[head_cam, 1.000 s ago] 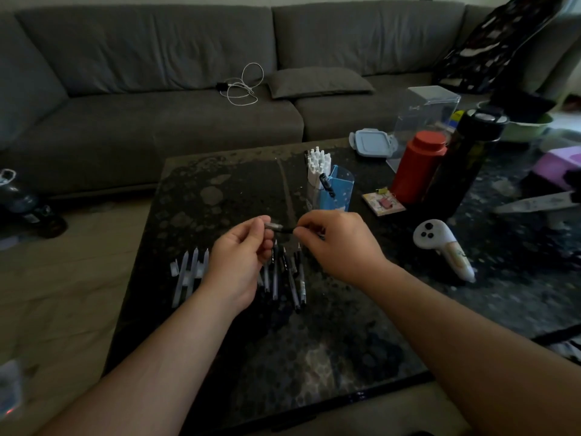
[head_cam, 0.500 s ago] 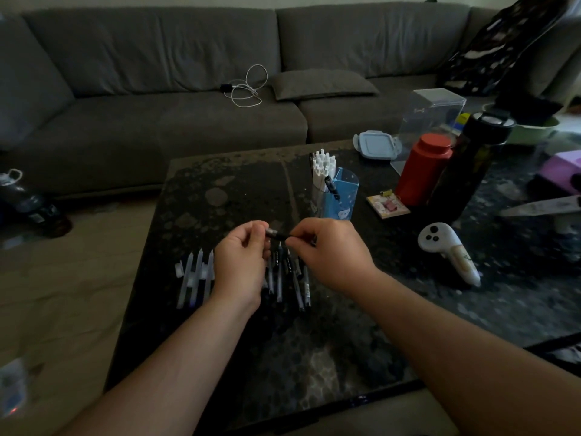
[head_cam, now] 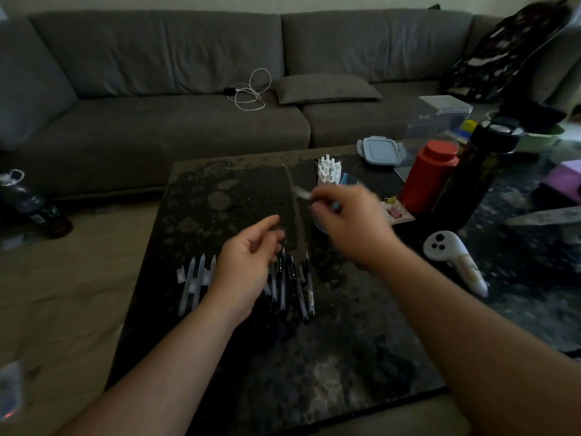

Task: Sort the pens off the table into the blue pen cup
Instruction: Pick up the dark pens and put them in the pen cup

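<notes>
The right hand pinches a blurred pen, hiding most of the blue pen cup; the left hand, loosely spread, hovers over dark pens on the black speckled tabletop.

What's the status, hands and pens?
Right hand pinching pen beside blue pen cup. Left hand open, empty, above black pens on table. Nothing blocking.

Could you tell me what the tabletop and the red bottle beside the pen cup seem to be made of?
The tabletop looks like polished dark stone, perhaps granite or an imitation: mottled pale patches and a dull sheen. The red bottle looks like matte plastic or coated metal: even colour, soft highlights, a matching screw cap. The dim light leaves both open.
</notes>
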A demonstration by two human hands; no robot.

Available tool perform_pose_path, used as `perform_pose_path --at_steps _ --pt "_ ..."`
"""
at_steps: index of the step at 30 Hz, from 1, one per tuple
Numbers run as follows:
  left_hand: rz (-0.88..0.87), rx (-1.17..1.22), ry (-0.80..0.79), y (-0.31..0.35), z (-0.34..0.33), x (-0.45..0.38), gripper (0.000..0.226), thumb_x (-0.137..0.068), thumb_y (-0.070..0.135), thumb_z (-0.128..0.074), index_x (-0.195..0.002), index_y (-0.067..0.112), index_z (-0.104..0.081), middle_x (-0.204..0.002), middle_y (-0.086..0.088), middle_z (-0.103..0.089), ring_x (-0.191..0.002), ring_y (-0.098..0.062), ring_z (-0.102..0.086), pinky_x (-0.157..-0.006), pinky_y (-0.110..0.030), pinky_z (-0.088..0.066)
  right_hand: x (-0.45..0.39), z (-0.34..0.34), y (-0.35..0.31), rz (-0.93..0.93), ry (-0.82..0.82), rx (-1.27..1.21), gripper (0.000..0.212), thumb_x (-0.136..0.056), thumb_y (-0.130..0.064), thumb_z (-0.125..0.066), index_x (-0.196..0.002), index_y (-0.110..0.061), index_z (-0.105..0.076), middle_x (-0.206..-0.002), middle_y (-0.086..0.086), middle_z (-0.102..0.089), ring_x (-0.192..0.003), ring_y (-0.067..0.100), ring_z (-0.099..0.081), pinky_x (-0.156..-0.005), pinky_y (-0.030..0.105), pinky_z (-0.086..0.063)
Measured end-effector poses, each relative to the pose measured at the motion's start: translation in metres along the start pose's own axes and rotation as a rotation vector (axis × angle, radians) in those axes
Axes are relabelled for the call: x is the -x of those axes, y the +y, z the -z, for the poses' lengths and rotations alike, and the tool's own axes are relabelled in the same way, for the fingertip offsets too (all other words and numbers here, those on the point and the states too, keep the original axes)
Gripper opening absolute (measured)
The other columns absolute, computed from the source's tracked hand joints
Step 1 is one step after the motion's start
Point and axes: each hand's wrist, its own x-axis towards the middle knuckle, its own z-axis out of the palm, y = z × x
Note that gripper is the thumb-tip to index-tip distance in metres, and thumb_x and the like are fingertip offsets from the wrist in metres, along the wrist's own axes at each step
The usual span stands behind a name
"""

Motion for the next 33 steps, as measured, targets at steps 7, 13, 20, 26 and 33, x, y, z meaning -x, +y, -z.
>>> perform_pose_path --at_steps 7,13,20,26,33 --pt "-0.007 -0.285 -0.062 -0.006 0.007 0.008 0.032 -0.104 0.021 -0.067 -0.116 0.052 -0.067 -0.107 0.016 -0.076 -0.104 0.002 -0.069 -0.100 -0.032 -0.056 -0.029 0.033 0.033 -0.218 0.620 -0.410 0.017 -0.102 -0.019 -0.070 -0.112 -0.031 -0.062 -0.097 -0.015 -0.065 -0.088 0.001 -0.066 -0.078 0.022 -0.059" --pt "-0.005 -0.340 -0.100 -0.010 0.008 0.007 0.027 -0.104 0.023 -0.067 -0.107 0.050 -0.073 -0.103 0.019 -0.076 -0.100 0.003 -0.069 -0.096 -0.031 -0.058 -0.032 0.004 0.044 -0.291 0.347 -0.169 0.017 -0.105 -0.025 -0.064 -0.121 -0.029 -0.062 -0.114 -0.011 -0.068 -0.101 0.012 -0.066 -0.081 0.032 -0.055" --pt "-0.020 -0.436 -0.139 -0.010 0.004 0.009 0.025 -0.104 0.026 -0.067 -0.100 0.049 -0.073 -0.099 0.022 -0.075 -0.094 0.009 -0.067 -0.085 -0.020 -0.055 -0.036 -0.008 0.047 -0.340 0.242 0.022 0.020 -0.109 -0.028 -0.057 -0.129 -0.030 -0.052 -0.132 -0.002 -0.069 -0.104 0.018 -0.062 -0.062 0.031 -0.042" --pt "0.004 -0.477 -0.166 -0.011 0.002 0.012 0.024 -0.105 0.026 -0.065 -0.105 0.049 -0.072 -0.099 0.026 -0.073 -0.093 0.018 -0.062 -0.076 -0.009 -0.047 -0.040 -0.016 0.049 -0.383 0.169 0.089 0.024 -0.110 -0.030 -0.054 -0.134 -0.030 -0.054 -0.133 0.002 -0.069 -0.114 0.024 -0.069 -0.053 0.023 -0.038" --pt "-0.017 -0.605 -0.180 -0.010 0.004 0.007 0.023 -0.106 0.027 -0.062 -0.108 0.048 -0.073 -0.100 0.033 -0.065 -0.094 0.014 -0.061 -0.077 -0.009 -0.044 -0.022 -0.010 0.046 -0.308 0.377 0.042 0.017 -0.101 -0.016 -0.061 -0.116 -0.024 -0.059 -0.112 -0.002 -0.063 -0.102 0.019 -0.062 -0.074 0.028 -0.042"
